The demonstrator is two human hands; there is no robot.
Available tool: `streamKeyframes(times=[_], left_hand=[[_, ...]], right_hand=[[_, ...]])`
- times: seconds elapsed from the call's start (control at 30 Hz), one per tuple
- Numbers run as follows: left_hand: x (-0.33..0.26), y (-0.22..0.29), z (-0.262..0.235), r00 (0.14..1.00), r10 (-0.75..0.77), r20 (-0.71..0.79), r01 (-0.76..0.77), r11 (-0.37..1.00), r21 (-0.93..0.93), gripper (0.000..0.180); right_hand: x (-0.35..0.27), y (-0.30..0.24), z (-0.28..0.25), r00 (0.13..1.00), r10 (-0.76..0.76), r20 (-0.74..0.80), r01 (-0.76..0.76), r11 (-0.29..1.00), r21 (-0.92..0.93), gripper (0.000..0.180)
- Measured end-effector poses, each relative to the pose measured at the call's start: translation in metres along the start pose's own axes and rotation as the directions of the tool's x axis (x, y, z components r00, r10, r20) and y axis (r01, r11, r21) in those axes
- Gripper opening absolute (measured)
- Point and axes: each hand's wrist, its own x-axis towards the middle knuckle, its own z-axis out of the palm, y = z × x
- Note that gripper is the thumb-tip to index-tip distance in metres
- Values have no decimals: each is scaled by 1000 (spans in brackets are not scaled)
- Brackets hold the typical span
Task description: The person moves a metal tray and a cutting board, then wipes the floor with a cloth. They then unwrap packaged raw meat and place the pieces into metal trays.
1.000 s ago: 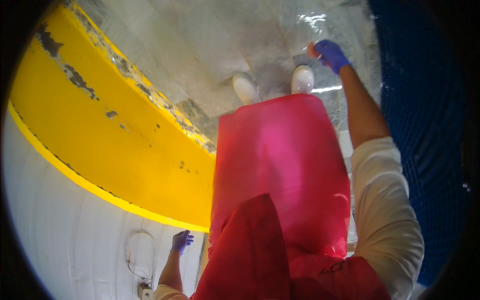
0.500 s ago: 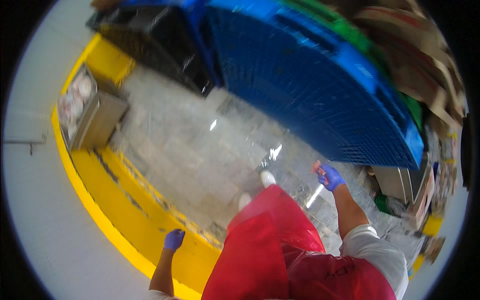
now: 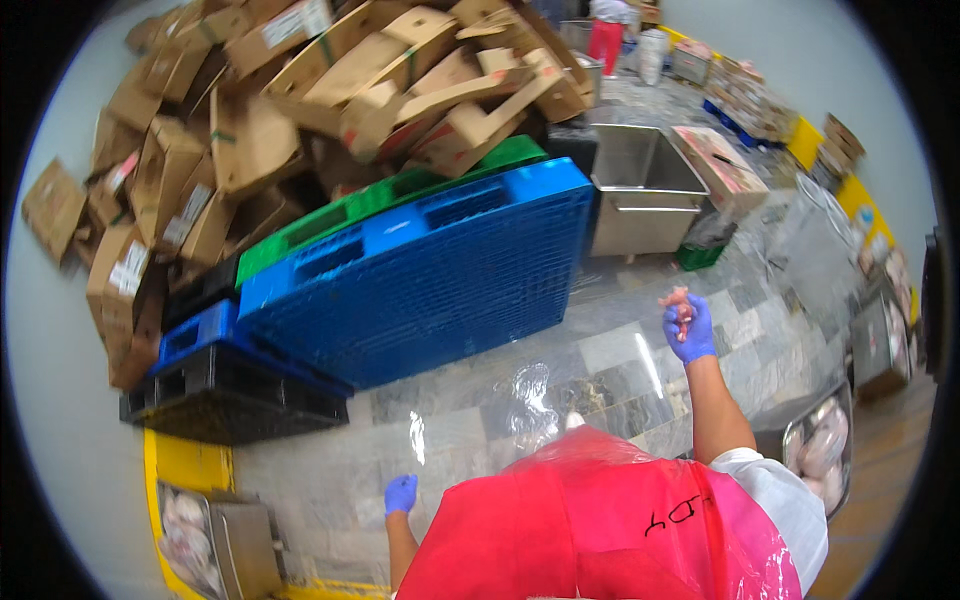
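Note:
My right hand (image 3: pixel 688 332), in a purple-blue glove, is stretched out over the floor on the right. Its fingers are closed round a piece of raw meat (image 3: pixel 682 308), pinkish and ragged, whose top sticks out above the grip. What kind of cut it is I cannot make out. Low at my left side hangs my left hand (image 3: pixel 401 494), gloved alike, its fingers curled in and nothing visible in them. A red plastic apron (image 3: pixel 560 510) covers my front between the two arms.
Ahead, blue and green pallets (image 3: pixel 430 270) stand on edge before heaped cardboard boxes (image 3: pixel 250 130). A steel tub (image 3: pixel 645 225) and a green crate (image 3: pixel 700 256) stand beyond my right hand. Bins of bagged meat (image 3: pixel 825 445) flank me. The tiled floor (image 3: pixel 470 400) looks wet. Another person (image 3: pixel 606 40) stands far off.
My view has swung to the right and lifted, bringing the boxes, the steel tub and the far room into sight. The meat stays in my right hand; my left hand still hangs low.

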Motion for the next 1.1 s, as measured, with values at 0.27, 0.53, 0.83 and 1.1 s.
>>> streamKeyframes(times=[0.27,0.53,0.83,1.1], left_hand=[[51,100,72,948,-19,319,59,992,-116,50],[114,249,129,872,-67,485,-65,966,250,47],[202,402,222,802,-13,598,-354,796,492,44],[262,527,323,746,-1,666,-235,935,264,36]], right_hand=[[-92,-59,-159,858,-291,-424,359,929,90,22],[-149,-134,-298,745,-419,-519,565,810,156,20],[-163,-278,-332,620,-597,-509,694,720,2,18],[-167,-297,-396,516,-533,-671,572,797,-193,7]])
